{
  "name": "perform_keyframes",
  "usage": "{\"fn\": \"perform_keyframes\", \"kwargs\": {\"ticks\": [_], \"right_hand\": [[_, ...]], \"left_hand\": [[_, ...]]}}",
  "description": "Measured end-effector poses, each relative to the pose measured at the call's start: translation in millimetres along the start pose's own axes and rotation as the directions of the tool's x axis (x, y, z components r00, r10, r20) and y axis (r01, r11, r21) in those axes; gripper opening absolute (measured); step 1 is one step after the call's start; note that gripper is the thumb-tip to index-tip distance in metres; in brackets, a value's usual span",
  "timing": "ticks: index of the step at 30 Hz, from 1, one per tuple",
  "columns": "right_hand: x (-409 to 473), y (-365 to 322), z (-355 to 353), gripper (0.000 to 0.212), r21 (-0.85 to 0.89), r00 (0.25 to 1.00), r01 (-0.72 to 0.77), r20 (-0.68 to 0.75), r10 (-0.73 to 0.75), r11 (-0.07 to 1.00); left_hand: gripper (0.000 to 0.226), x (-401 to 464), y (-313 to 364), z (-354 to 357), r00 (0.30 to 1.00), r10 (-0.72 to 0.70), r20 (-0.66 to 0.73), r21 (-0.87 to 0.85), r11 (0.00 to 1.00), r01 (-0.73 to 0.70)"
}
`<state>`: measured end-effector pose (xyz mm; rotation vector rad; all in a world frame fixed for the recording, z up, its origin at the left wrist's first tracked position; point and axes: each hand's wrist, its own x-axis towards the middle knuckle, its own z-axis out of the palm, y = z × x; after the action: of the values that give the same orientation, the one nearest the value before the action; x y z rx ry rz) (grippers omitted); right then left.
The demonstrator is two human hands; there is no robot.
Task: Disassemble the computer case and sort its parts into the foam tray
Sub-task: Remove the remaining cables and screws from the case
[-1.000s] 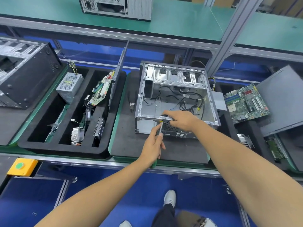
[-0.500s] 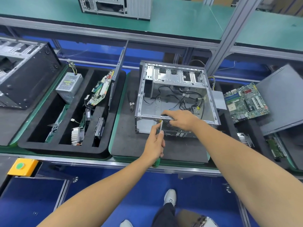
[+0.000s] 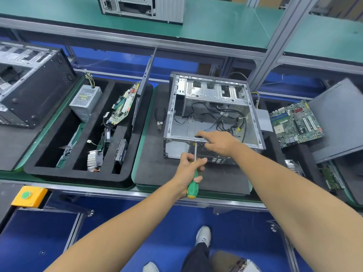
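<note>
An open silver computer case [image 3: 212, 95] lies on a dark mat in the middle, with loose black cables inside. My left hand [image 3: 189, 167] grips a green-handled screwdriver [image 3: 192, 182], its shaft pointing up at the case's near rim. My right hand [image 3: 218, 143] rests on that near rim, fingers curled over a dark part at the edge. Left of the case sits the black foam tray [image 3: 45, 169], holding a power supply [image 3: 85, 103], a circuit board [image 3: 123, 107], a heatsink [image 3: 93, 160] and a drive [image 3: 120, 152].
Pliers [image 3: 160, 119] lie on the mat left of the case. A motherboard [image 3: 294, 123] and grey side panel [image 3: 337, 118] sit at right. Another black case [image 3: 33, 89] stands far left, one more case [image 3: 141, 6] on the upper shelf. A yellow button box [image 3: 29, 196] is mounted low left.
My left hand has slid lower on the screwdriver, so more of the green handle and shaft shows. My right hand stays on the case rim.
</note>
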<state>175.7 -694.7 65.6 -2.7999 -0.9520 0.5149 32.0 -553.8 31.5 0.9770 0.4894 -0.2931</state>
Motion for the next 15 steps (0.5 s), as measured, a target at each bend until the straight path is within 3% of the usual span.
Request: {"fn": "perform_keyframes", "kwargs": {"ticks": [4,10,15], "right_hand": [[-1,-2,-1,0.051,0.002,1.000,-0.015,0.003,0.015,1.000],[-4,-2,-2,0.049,-0.005,1.000,-0.017,0.004,0.017,1.000],[-2,-2,-1,0.050,-0.012,1.000,-0.007,0.001,0.007,1.000]], "left_hand": [[0.030,-2,3,2,0.995,0.080,-0.065,0.034,0.996,-0.078],[0.020,2,10,1,0.985,0.074,-0.154,0.120,0.991,-0.056],[0.023,4,9,-2,0.998,0.018,-0.063,-0.011,1.000,-0.019]]}}
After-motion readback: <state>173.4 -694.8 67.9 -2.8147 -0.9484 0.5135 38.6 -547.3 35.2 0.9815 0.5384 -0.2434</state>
